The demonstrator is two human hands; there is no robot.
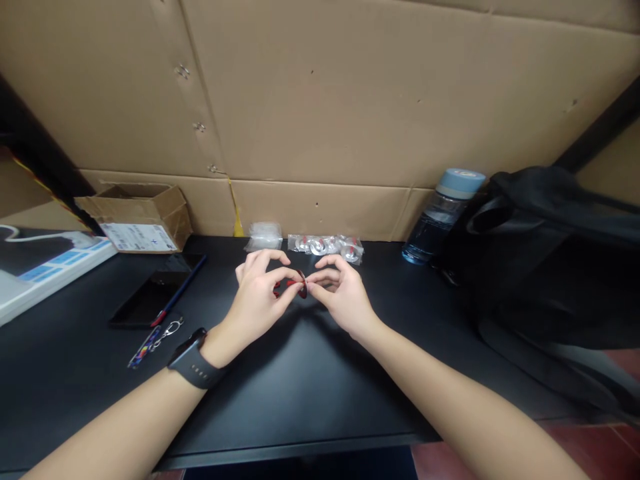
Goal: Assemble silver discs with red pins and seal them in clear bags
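A small round disc (303,285), dark red with a shiny edge, stands on edge between my two hands above the black table. My left hand (257,297) pinches its left side between thumb and forefinger, the other fingers curled loosely. From the right, my right hand (345,297) grips the rim with thumb and fingertips. A bit of red shows behind the left fingers, too hidden to name. Just beyond the hands lie clear plastic packets of round silver-and-red pieces (320,246) and a stack of clear plastic pieces (265,235).
On the left are a power strip (65,273), an open cardboard box (137,213), a dark tablet (155,293) with a pen and a keychain (145,347). A water bottle (435,220) and a black bag (540,267) stand right on the table (300,407). Cardboard (350,100) walls the back.
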